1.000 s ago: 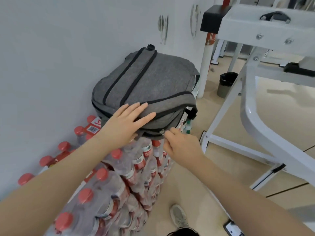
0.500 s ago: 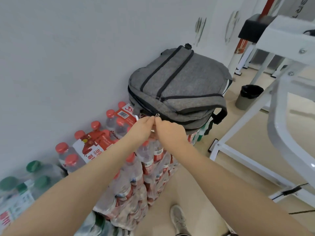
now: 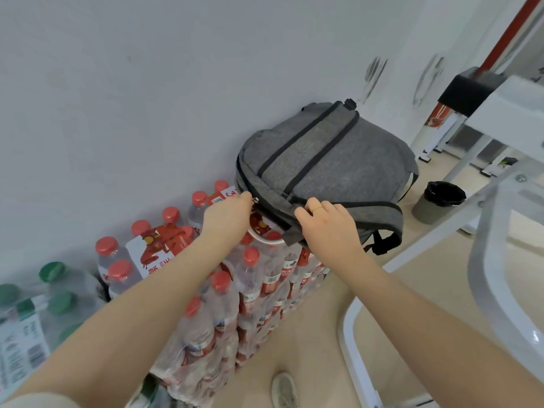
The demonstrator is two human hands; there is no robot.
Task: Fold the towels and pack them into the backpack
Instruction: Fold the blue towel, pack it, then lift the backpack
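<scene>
A grey backpack (image 3: pixel 338 163) with black zip lines lies flat on top of stacked packs of water bottles, against the white wall. My left hand (image 3: pixel 228 217) pinches the small metal zip pull (image 3: pixel 255 200) at the backpack's near left side. My right hand (image 3: pixel 326 223) grips the backpack's near front edge, fingers curled over the fabric. No towel shows in the view.
Shrink-wrapped packs of red-capped bottles (image 3: pixel 235 290) form the stack under the backpack; green-capped bottles (image 3: pixel 53 290) stand at the far left. A white metal frame (image 3: pixel 494 245) fills the right side. A dark bin (image 3: pixel 441 198) stands on the floor behind. My shoe (image 3: pixel 284 390) shows below.
My left hand has moved left along the backpack's side with the zip pull. My right hand has left the zip and taken hold of the front edge.
</scene>
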